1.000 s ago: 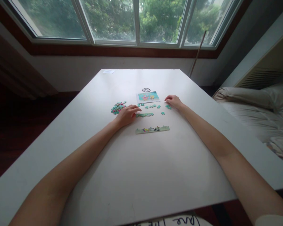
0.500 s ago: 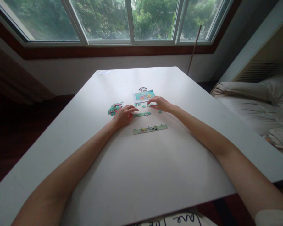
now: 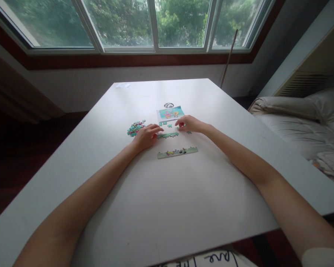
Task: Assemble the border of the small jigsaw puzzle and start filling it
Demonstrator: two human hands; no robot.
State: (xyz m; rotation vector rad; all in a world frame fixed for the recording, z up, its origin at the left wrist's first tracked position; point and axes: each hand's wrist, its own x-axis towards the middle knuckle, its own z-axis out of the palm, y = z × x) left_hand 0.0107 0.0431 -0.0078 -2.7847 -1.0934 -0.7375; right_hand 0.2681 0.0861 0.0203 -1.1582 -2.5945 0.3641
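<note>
My left hand [image 3: 148, 136] rests on the table, fingers stretched out and apart, at the left end of a short joined row of green puzzle pieces [image 3: 168, 135]. Beyond that row, my right hand [image 3: 189, 123] has thumb and fingertips pinched on a small teal puzzle piece [image 3: 178, 128], partly hidden by the fingers. Several loose pieces [image 3: 169, 125] lie between the hands, and one more piece [image 3: 189, 132] sits under my right wrist. Nearer to me is a longer assembled strip [image 3: 177, 152] with small figures on it. Behind the loose pieces lies a picture card [image 3: 171, 113].
A heap of mixed puzzle pieces [image 3: 135, 128] lies left of my left hand. A round black-and-white mark [image 3: 168, 105] is behind the card. The white table [image 3: 156, 207] ends below a window; a padded couch [image 3: 292, 122] stands to the right.
My right hand has shifted slightly toward me and its fingertips have closed in on a piece from the loose ones. My left hand has stayed in place.
</note>
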